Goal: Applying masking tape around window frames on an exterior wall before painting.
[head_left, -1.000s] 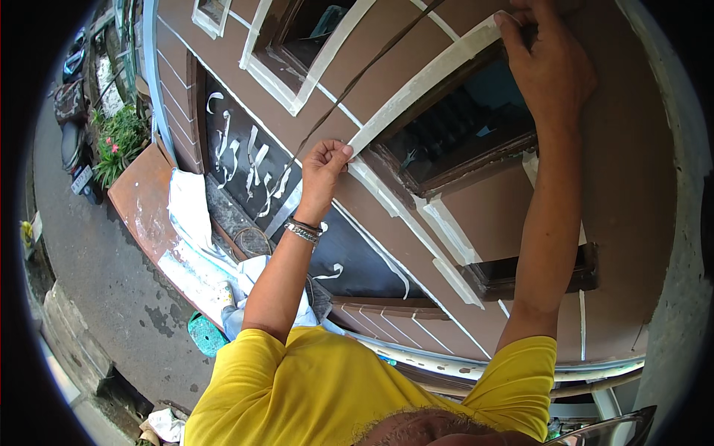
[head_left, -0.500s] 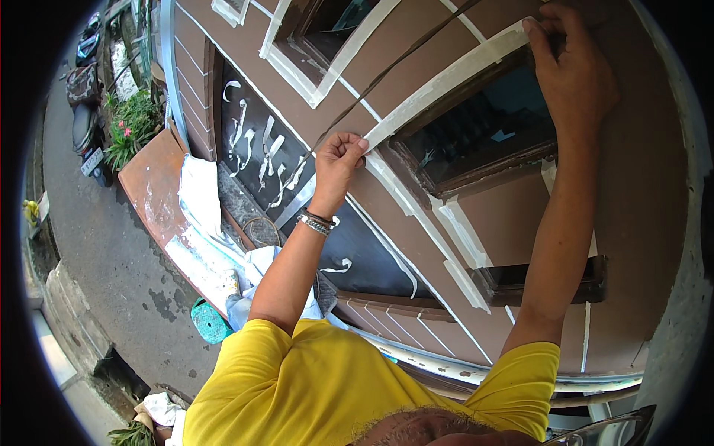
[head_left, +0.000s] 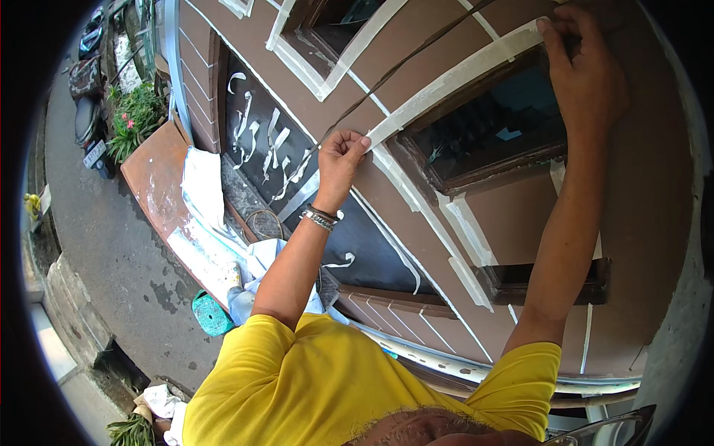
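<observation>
A long strip of masking tape (head_left: 454,83) runs along the upper edge of a dark-framed window (head_left: 491,123) in the brown wall. Its lower left end is pinched between the thumb and fingers of my left hand (head_left: 342,162). At the far upper right, the thumb and bent fingers of my right hand (head_left: 591,74) grip the other end; what lies behind those fingers is hidden. More pale tape (head_left: 401,178) borders the window's left side. A dark cable (head_left: 401,63) slants across the wall just above my left hand.
Curled tape scraps (head_left: 253,137) cling to a dark panel on the left. Below it, a brown board (head_left: 156,171) carries white-stained sheets (head_left: 204,186). A turquoise stool (head_left: 212,314), plants (head_left: 137,119) and a parked motorbike (head_left: 88,123) stand along the paved ground. Another taped window (head_left: 327,37) is above.
The whole view has shifted slightly, with the wall now a little farther right and down. Both hands keep their places at the ends of the tape strip.
</observation>
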Available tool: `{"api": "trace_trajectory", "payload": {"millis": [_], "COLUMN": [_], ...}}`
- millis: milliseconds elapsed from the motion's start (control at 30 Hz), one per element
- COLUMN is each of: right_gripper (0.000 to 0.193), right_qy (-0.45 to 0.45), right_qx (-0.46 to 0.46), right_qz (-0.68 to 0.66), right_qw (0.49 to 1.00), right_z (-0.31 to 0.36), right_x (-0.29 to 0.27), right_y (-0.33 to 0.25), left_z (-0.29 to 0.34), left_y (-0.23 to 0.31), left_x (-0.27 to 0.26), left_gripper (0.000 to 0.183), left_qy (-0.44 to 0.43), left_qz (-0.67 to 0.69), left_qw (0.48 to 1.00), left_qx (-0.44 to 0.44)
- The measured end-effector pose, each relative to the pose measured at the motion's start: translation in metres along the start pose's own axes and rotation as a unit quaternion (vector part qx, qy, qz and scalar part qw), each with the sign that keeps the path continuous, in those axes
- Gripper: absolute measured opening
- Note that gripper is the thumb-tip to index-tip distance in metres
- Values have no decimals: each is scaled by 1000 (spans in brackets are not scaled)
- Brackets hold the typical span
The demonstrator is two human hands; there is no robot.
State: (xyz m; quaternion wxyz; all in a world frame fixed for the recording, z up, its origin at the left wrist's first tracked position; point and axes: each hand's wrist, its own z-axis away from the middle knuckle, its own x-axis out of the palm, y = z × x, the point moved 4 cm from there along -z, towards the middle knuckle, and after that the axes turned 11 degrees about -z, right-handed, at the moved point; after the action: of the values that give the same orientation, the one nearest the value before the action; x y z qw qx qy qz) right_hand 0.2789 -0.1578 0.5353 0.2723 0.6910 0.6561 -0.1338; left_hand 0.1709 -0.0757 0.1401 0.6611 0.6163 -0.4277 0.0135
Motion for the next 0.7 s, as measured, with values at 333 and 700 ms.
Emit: {"api": "trace_trajectory", "payload": {"millis": [333, 700], "right_gripper": [21, 21], "right_qy": [-25, -31], "right_qx": [3, -13], "right_qz": [151, 122], "right_qw": [988, 992], "right_z": [-7, -9], "right_x": [8, 6], "right_y": [-107, -108], "left_z": [5, 1], "left_y": [-5, -7], "left_x": [-11, -9], "left_gripper": [16, 17], "left_qy": [29, 12], "left_qz": [-15, 15], "left_qw": [999, 1000], "left_qx": [-4, 10]}}
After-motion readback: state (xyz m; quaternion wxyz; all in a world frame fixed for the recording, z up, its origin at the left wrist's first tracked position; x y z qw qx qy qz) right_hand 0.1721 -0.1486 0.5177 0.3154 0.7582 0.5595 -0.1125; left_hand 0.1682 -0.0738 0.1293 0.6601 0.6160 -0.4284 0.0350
